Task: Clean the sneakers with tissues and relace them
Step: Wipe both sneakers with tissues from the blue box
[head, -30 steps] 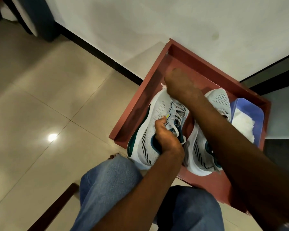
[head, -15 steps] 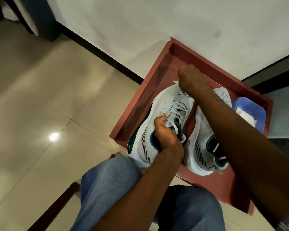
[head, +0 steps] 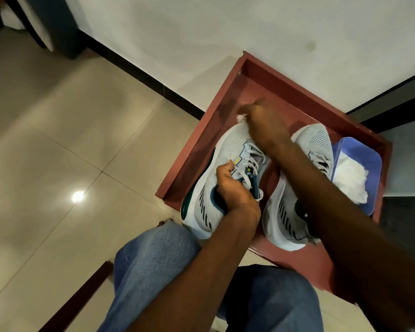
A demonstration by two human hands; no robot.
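Red tray (head: 197, 149), sneaker (head: 228, 154) toe toward wall, left hand (head: 233, 188) fingers gripping collar, right hand (head: 261, 118) pinching tissue (head: 241, 117)

Looks like a home, room corner or hallway. Glossy beige floor tiles (head: 58, 140) reflecting a ceiling light, plain white wall (head: 201, 39) with black skirting (head: 139, 75). Low red-brown wooden tray (head: 201, 144) on the floor by the wall, sneakers (head: 228, 154) in it beside a blue tub (head: 367, 154) of tissues (head: 350, 180). Dark furniture (head: 55, 25) top left. Person in jeans (head: 151, 259), barefoot.
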